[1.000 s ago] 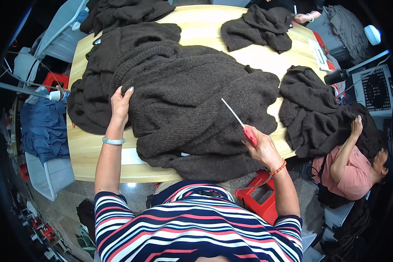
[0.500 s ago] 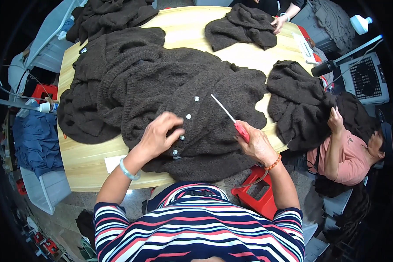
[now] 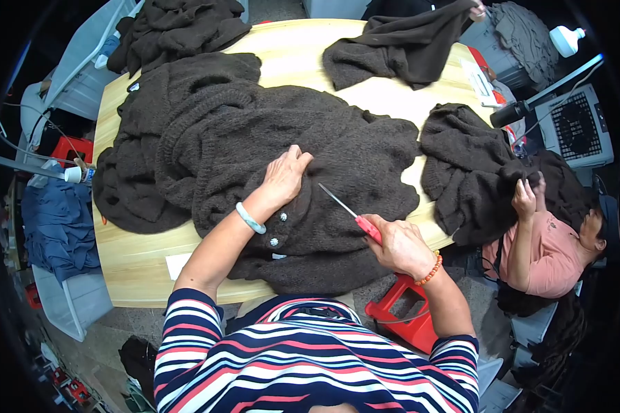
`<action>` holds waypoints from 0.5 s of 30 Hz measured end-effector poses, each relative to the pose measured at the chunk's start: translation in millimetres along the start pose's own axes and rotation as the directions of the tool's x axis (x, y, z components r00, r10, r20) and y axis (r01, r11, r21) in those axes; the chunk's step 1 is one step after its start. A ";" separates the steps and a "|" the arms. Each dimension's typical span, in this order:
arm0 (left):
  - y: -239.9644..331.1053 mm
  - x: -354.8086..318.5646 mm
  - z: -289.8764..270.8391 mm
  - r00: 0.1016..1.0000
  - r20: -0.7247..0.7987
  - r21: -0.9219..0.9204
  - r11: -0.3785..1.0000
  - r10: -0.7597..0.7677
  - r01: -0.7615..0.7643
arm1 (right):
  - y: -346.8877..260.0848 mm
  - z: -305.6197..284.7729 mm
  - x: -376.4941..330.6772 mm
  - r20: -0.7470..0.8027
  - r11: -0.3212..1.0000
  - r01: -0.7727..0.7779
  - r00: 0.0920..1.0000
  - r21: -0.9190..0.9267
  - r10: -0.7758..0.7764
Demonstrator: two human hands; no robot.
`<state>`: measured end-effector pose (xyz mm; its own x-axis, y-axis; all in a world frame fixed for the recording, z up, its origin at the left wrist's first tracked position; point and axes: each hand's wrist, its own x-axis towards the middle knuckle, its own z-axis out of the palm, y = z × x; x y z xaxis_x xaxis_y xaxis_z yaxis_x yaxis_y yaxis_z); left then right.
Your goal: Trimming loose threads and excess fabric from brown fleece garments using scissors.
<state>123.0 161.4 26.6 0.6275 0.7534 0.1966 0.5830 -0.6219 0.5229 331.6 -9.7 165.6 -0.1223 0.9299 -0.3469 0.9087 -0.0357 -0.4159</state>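
A dark brown knit cardigan (image 3: 365, 165) lies spread on the table in front of me. Down its front edge run pale round buttons; two of them (image 3: 283, 217) show below my left hand. That hand (image 3: 287, 175) is closed at the edge higher up, pinching the knit and covering the upper buttons. In my right hand (image 3: 403, 244) is a red-handled tool (image 3: 344, 208) with a long, thin, pointed metal shaft. Its tip rests over the cardigan, a little right of and below my left fingers. Whether the shaft is one piece or two closed blades I cannot tell.
More brown knits (image 3: 145, 151) are heaped on the left of the wooden table (image 3: 134, 275). At the right, a person in pink (image 3: 548, 255) handles another knit (image 3: 461, 165); a far hand (image 3: 477, 9) lifts one more. A red stool (image 3: 406, 323) stands below the table's edge.
My left hand has moved up and right onto the button edge and closed on the knit. The tool has shifted slightly left and down. The far person has lifted their garment.
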 end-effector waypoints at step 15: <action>0.3 -22.1 7.0 0.915 -0.126 0.131 0.921 0.383 -0.367 | -5.2 -17.5 -4.8 0.071 0.999 -0.013 0.997 -0.053 0.017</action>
<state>112.9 143.1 16.7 0.7325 0.4783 0.4845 0.3737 -0.8773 0.3010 334.5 -7.6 184.1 -0.1351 0.9006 -0.4130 0.9301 -0.0285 -0.3663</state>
